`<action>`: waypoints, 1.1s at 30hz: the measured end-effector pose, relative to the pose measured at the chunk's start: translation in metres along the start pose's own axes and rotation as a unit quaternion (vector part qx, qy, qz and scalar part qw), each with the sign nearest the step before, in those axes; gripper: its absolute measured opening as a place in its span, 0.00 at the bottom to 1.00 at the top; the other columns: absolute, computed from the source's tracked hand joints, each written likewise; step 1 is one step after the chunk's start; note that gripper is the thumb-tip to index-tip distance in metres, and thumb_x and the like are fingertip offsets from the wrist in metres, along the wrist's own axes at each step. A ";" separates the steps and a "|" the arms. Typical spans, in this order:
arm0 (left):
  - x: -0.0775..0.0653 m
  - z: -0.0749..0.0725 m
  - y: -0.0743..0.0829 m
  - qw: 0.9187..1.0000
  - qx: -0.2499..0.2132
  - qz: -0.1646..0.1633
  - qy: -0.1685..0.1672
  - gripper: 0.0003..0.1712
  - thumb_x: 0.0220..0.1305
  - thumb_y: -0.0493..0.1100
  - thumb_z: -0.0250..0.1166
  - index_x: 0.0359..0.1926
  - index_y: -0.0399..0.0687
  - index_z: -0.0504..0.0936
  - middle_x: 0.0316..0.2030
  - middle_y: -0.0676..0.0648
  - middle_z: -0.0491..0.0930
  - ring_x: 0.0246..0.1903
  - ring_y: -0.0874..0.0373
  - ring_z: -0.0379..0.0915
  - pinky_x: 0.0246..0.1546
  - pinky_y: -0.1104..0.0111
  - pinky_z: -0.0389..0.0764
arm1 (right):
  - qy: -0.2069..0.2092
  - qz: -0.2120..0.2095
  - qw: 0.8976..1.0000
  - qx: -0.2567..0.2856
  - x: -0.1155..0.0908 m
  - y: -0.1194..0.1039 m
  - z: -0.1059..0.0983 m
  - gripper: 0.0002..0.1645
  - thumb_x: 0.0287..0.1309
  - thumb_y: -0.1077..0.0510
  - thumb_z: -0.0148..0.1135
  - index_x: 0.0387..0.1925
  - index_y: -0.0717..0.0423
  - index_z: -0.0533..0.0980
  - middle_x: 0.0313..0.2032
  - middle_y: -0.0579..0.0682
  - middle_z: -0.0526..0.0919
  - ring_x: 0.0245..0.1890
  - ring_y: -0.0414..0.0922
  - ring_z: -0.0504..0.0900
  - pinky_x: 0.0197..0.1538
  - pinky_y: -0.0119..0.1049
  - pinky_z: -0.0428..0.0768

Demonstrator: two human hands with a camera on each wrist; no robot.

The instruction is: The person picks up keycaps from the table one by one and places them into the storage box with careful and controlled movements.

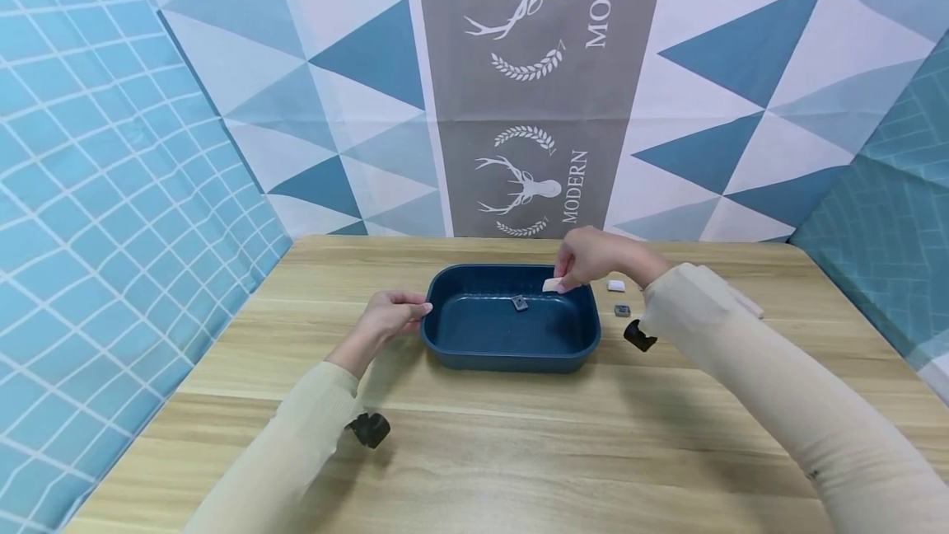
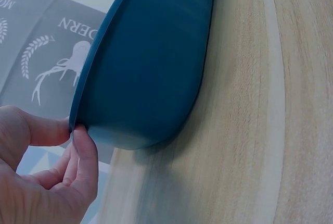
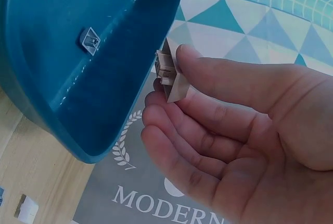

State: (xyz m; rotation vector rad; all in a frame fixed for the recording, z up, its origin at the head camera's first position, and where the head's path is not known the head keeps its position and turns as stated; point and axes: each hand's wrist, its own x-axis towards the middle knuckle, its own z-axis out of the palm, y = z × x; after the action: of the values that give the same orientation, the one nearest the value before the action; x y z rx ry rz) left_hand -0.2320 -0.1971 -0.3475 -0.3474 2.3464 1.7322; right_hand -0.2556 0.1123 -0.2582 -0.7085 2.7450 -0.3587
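In the head view, a dark blue rectangular plastic basin [image 1: 511, 363] sits on the wooden table. My left hand [image 1: 381, 318] pinches its left rim between thumb and fingers, as the left wrist view also shows. Over the basin's right side my right hand [image 1: 591, 255] holds a pale keycap [image 3: 176, 81] between thumb and fingertips. In the right wrist view, small posts stick out from that keycap's underside, and the other fingers are loosely bent. A grey keycap [image 1: 520, 303] lies inside the basin, its hollow side with a stem showing [image 3: 90, 41].
Right of the basin lie a small white piece [image 1: 616, 285] and a grey keycap-like piece [image 1: 622, 311]. A pale flat object [image 1: 746, 303] shows partly behind the right sleeve. Patterned cloth [image 1: 526, 89] hangs behind the table [image 1: 474, 452].
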 end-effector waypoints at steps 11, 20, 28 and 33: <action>0.000 -0.002 -0.002 1.000 -0.006 0.009 -0.004 0.17 0.62 0.35 0.63 0.51 0.30 0.76 0.36 0.49 0.78 0.30 0.66 0.76 0.35 0.77 0.83 | 0.009 -0.018 1.000 -0.007 0.011 -0.006 0.001 0.06 0.54 0.58 0.69 0.30 0.57 0.85 0.23 0.49 0.84 0.23 0.39 0.77 0.29 0.28 0.77; 0.001 0.000 -0.001 1.000 0.007 0.004 0.002 0.17 0.62 0.36 0.64 0.51 0.32 0.77 0.40 0.46 0.77 0.31 0.64 0.76 0.36 0.77 0.83 | 0.005 -0.013 1.000 0.005 0.021 -0.003 0.001 0.07 0.54 0.58 0.69 0.31 0.59 0.84 0.26 0.52 0.85 0.24 0.40 0.79 0.30 0.30 0.79; 0.002 0.000 -0.001 1.000 -0.002 0.005 -0.003 0.17 0.62 0.35 0.64 0.51 0.31 0.76 0.38 0.47 0.78 0.29 0.65 0.76 0.35 0.77 0.83 | 0.000 0.007 1.000 0.018 0.029 -0.004 0.004 0.08 0.54 0.58 0.70 0.31 0.60 0.84 0.27 0.52 0.85 0.24 0.41 0.79 0.32 0.31 0.82; 0.001 -0.001 -0.001 1.000 -0.009 0.006 -0.003 0.16 0.62 0.35 0.63 0.50 0.30 0.76 0.36 0.48 0.78 0.28 0.66 0.76 0.33 0.78 0.82 | -0.001 0.015 1.000 0.024 0.032 -0.007 0.009 0.08 0.54 0.58 0.70 0.31 0.60 0.84 0.24 0.50 0.83 0.24 0.42 0.78 0.30 0.28 0.81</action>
State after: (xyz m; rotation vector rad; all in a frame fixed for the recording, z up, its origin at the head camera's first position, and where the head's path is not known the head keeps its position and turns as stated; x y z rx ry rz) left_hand -0.2331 -0.1982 -0.3486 -0.3311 2.3349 1.7571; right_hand -0.2766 0.0890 -0.2716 -0.6540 2.7331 -0.4146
